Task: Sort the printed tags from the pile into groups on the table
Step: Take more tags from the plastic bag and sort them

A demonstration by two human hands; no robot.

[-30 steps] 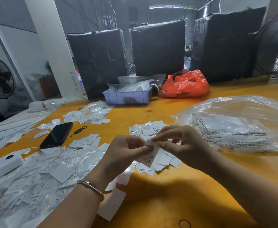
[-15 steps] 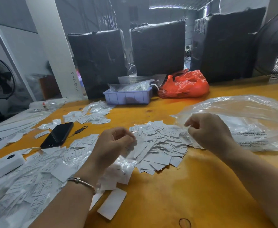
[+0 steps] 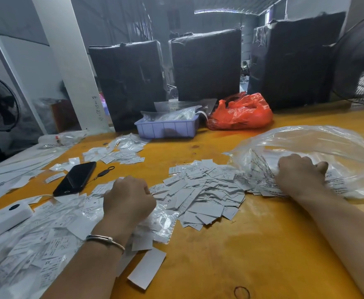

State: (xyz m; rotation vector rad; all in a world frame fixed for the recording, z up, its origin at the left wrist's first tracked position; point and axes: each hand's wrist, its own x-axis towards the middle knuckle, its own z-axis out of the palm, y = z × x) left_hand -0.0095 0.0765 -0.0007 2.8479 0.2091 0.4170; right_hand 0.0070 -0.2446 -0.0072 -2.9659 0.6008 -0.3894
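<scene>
A loose pile of white printed tags (image 3: 202,197) lies in the middle of the orange table (image 3: 241,255). My left hand (image 3: 129,199) sits curled at the pile's left edge, and a small clear packet (image 3: 161,223) sticks out from under its fingers. My right hand (image 3: 299,173) grips the crumpled edge of a large clear plastic bag (image 3: 306,143) with more tags inside. Left of me, a spread of tags in clear packets (image 3: 47,234) covers the table. A smaller group of tags (image 3: 120,152) lies farther back.
A black phone (image 3: 75,179) and a white box-like device (image 3: 4,216) lie at the left. A lavender tray (image 3: 166,128) and a red plastic bag (image 3: 241,113) stand at the back, before black-wrapped bales (image 3: 207,65). One blank tag (image 3: 146,268) lies near me.
My hands were together pinching one tag over the pile. They have parted: the left went down-left with a clear packet, the right moved right onto the large bag.
</scene>
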